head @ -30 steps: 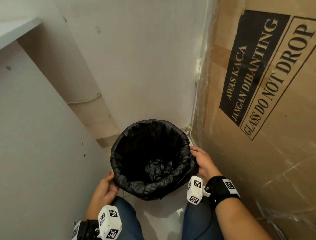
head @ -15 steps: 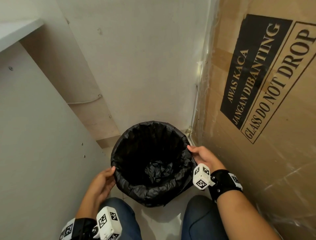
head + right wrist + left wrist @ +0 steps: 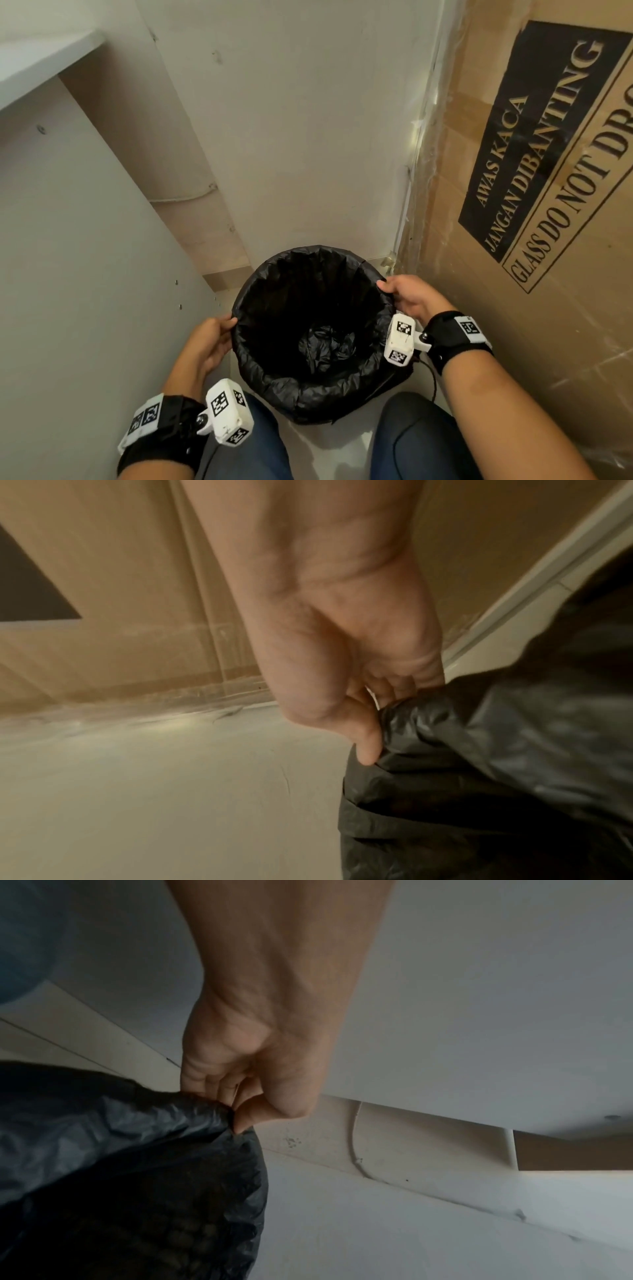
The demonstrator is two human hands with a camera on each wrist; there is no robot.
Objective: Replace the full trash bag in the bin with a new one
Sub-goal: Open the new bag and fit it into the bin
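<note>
Bag (image 3: 308,346) lines the bin on the floor, in the corner by the box (image 3: 534,240). Left hand (image 3: 209,342) and right hand (image 3: 407,296) pinch its rim on opposite sides, equally near; the lift looks straight up.

A round bin (image 3: 387,383) stands upright on the floor in a corner, between the person's knees. A black trash bag (image 3: 274,380) lines it. The bag is thin, shiny and crinkly. Its top is folded out over the rim all the way round. The bag's bottom lies bunched up deep inside.
</note>
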